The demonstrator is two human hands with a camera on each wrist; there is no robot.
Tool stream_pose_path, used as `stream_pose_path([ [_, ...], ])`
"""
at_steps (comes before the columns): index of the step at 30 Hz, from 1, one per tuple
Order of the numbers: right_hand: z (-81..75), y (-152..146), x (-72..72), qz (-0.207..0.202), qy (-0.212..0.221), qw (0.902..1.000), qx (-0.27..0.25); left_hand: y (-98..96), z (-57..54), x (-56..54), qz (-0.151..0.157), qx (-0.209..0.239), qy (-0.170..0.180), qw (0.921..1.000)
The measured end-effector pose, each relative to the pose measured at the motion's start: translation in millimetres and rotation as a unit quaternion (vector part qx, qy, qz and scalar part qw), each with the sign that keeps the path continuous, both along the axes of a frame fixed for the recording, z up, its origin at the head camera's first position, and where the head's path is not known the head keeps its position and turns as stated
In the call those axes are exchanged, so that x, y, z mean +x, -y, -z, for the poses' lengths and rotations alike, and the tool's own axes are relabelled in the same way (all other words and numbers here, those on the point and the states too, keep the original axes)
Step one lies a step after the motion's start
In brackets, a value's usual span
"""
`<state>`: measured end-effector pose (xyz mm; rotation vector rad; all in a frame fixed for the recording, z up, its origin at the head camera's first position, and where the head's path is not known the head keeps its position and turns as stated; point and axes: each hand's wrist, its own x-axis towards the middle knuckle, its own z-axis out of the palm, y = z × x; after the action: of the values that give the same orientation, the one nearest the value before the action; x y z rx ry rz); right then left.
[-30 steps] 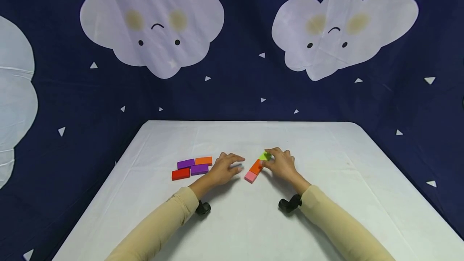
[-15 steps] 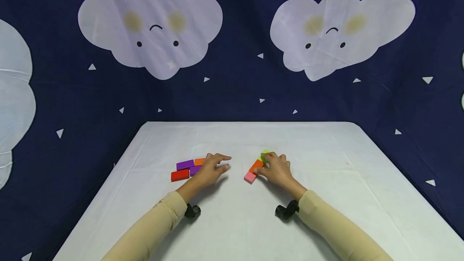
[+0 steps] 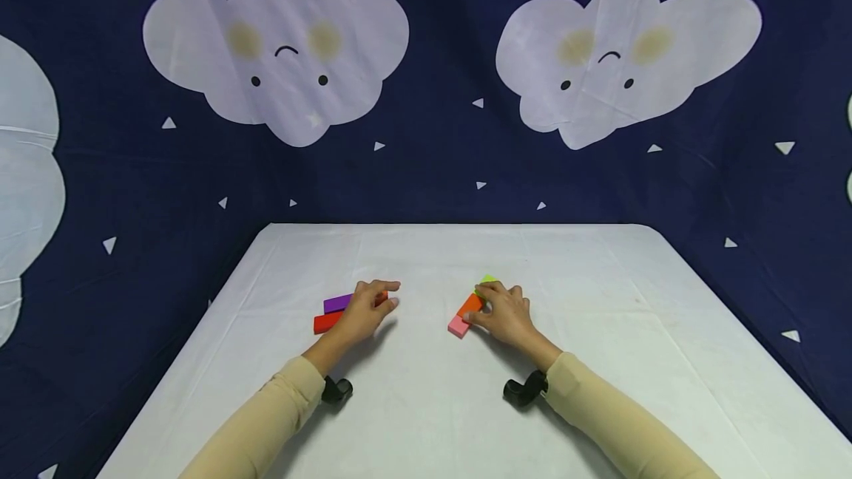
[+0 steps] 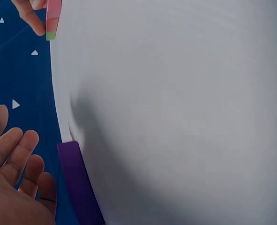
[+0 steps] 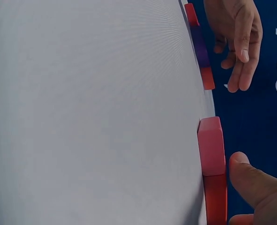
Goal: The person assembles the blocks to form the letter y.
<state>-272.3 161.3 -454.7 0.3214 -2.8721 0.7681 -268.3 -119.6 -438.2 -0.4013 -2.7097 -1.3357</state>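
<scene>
My left hand point(image 3: 362, 309) hovers over the left group of blocks, thumb and index finger apart, nothing between them. Under it show a purple block point(image 3: 338, 304), a red block point(image 3: 326, 323) and a bit of an orange block point(image 5: 207, 78); the hand hides the rest. In the left wrist view a purple block point(image 4: 79, 183) lies beside the fingers. My right hand point(image 3: 507, 316) rests at a slanted row made of a pink block point(image 3: 458, 327), an orange block point(image 3: 471, 306) and a green block point(image 3: 489, 279). Its index finger is at the green block, its thumb by the pink-orange joint.
Both groups lie on a white-covered table point(image 3: 426, 405). A dark blue cloth point(image 3: 433, 168) with clouds and triangles hangs behind the table. A small black camera point(image 3: 338, 391) sits at the left wrist, and another black camera point(image 3: 524, 390) at the right.
My left hand has moved left from near the slanted row to over the left blocks, covering part of them. My right hand has slid slightly toward me along the row, which stays in place.
</scene>
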Motion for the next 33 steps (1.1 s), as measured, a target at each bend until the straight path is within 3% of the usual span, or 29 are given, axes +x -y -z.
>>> stream_pose_path([
  [8, 2.0, 1.4, 0.3, 0.007, 0.002, 0.9999, 0.014, 14.3, -3.4, 0.6, -0.008, 0.024, 0.016, 0.9995],
  [17, 3.8, 1.5, 1.4, 0.009, -0.002, 0.9997, 0.021, 37.5, -12.4, 3.3, -0.028, 0.011, 0.007, 0.9995],
  [24, 4.3, 2.7, 1.4, 0.009, 0.004, 0.9997, 0.020, 63.3, -10.7, 12.2, -0.060, -0.008, 0.022, 0.9980],
  [33, 4.7, 0.9, -0.6, 0.005, -0.005, 0.9996, 0.026, 93.6, -8.2, 25.0, -0.069, -0.031, 0.018, 0.9970],
])
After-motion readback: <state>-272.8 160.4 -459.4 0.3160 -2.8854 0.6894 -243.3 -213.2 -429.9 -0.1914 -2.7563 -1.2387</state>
